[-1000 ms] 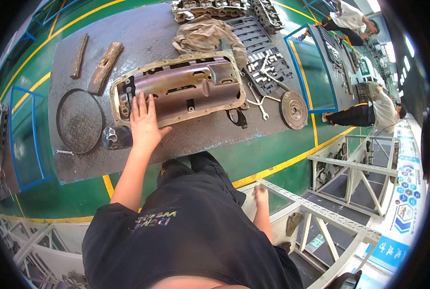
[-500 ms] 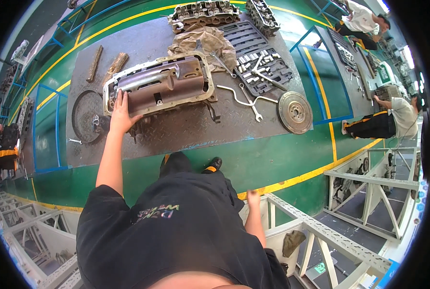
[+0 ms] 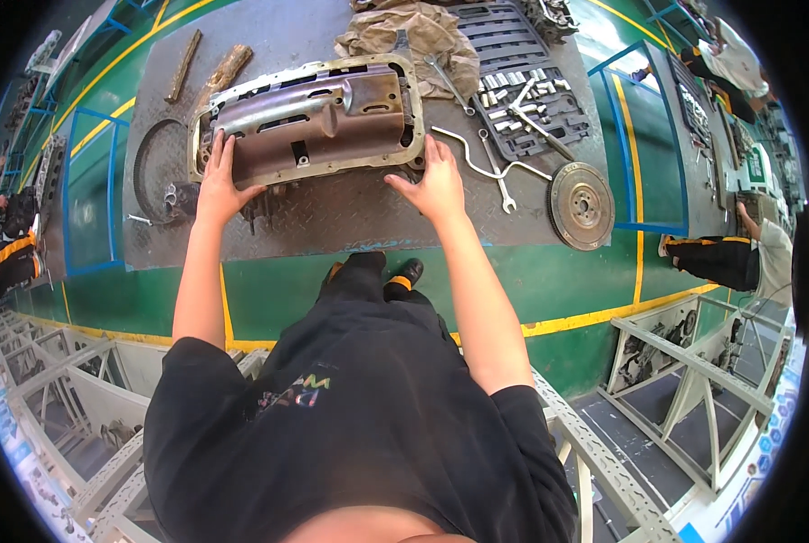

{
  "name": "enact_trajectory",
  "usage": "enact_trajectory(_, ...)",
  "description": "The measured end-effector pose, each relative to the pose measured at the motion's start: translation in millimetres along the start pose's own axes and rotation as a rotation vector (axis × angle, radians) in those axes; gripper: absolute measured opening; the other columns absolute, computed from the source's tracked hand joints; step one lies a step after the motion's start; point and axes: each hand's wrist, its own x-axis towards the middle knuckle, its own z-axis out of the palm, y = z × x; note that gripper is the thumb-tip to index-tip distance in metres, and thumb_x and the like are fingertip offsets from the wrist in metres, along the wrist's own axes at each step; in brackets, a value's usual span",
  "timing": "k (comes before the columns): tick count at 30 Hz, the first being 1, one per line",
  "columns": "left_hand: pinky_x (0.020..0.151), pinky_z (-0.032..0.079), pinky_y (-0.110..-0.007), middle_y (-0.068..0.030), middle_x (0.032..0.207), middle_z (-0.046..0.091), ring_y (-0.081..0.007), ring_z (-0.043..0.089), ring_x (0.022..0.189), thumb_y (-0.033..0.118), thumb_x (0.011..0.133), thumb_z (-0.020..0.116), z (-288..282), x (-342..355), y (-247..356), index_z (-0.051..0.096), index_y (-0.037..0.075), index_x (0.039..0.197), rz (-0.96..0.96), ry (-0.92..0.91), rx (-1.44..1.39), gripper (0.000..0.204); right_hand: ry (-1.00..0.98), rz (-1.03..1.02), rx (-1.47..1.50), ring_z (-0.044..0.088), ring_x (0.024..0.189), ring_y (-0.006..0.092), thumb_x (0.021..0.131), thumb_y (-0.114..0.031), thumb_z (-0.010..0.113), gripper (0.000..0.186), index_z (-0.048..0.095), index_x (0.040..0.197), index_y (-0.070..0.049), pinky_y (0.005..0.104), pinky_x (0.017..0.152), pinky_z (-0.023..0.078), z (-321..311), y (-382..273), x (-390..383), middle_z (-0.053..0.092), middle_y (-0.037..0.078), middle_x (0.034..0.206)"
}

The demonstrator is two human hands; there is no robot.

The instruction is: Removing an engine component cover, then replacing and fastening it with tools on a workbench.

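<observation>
A long engine part (image 3: 309,122) lies on the metal-topped workbench (image 3: 350,217), with a pale flange round its rim and a brown, curved metal tray over its middle. My left hand (image 3: 220,192) lies on its near left corner, fingers stretched out and thumb apart. At the near right corner is my right hand (image 3: 436,185), also open, its fingertips at the flange; whether they press on it I cannot tell. Just right of that hand lie a bent white metal bar (image 3: 468,149) and a combination wrench (image 3: 497,176). The underside of the engine part is hidden.
A round flywheel (image 3: 582,205) lies at the bench's right corner, below an open socket set (image 3: 536,113). Crumpled brown cloth (image 3: 413,41) sits behind the engine part. Wooden blocks (image 3: 225,72) and a dark metal ring (image 3: 142,167) are on the left. People work at neighbouring benches.
My right hand has come up from beside my body to the right end of the engine part. My left hand stays at the left corner. The view has shifted slightly.
</observation>
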Motion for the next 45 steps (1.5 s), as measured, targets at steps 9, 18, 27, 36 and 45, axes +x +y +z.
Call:
enact_trajectory(9,0.112,0.035,-0.044,-0.0163,0.155,0.027,-0.0382,0.034,0.138,0.022,0.058,0.089,1.5,4.5,-5.6,0.033,0.01,0.147,-0.016,0.006,-0.047,0.106,0.076,0.065,0.125,0.062,0.098,0.0315,0.063,-0.034,0.088,0.085,0.053,0.13,0.004,0.0379,0.081,0.053,20.8,-3.4,13.8,0.058,0.016,0.112)
enact_trajectory(18,0.111,0.036,-0.045,-0.0147,0.154,0.031,-0.0384,0.036,0.136,0.015,0.052,0.091,-1.5,10.5,-4.3,0.039,0.014,0.145,-0.077,-0.008,-0.074,0.106,0.126,0.013,0.138,0.061,0.098,0.032,0.062,-0.028,0.089,0.085,0.052,0.13,0.005,0.038,0.084,0.052,25.6,-2.4,19.2,0.058,0.016,0.108)
enact_trajectory(27,0.109,0.039,-0.044,-0.0132,0.151,0.034,-0.0373,0.039,0.134,0.01,0.048,0.091,-9.6,19.8,2.5,0.045,0.014,0.14,-0.108,-0.05,-0.075,0.103,0.136,0.213,0.427,0.057,0.074,0.0166,0.082,-0.015,0.072,0.028,0.062,0.101,0.002,0.0301,0.068,0.047,26.0,20.2,52.3,0.06,0.009,0.087)
enact_trajectory(36,0.109,0.04,-0.044,-0.0119,0.15,0.034,-0.0361,0.039,0.134,0.011,0.046,0.092,-8.3,19.7,-2.2,0.046,0.017,0.138,-0.121,-0.047,-0.073,0.103,-0.07,0.277,0.403,0.054,0.067,0.0161,0.069,-0.014,0.076,0.044,0.054,0.104,0.001,0.0302,0.065,0.047,30.8,27.4,66.7,0.056,0.007,0.076)
enact_trajectory(45,0.107,0.042,-0.045,-0.0105,0.148,0.035,-0.0365,0.04,0.133,0.014,0.045,0.093,-7.3,19.5,-7.9,0.046,0.018,0.138,-0.112,-0.045,-0.092,0.104,0.027,0.307,0.538,0.058,0.072,0.0133,0.073,-0.005,0.07,0.037,0.053,0.105,0.003,0.0271,0.067,0.048,40.9,17.0,58.6,0.06,0.007,0.081)
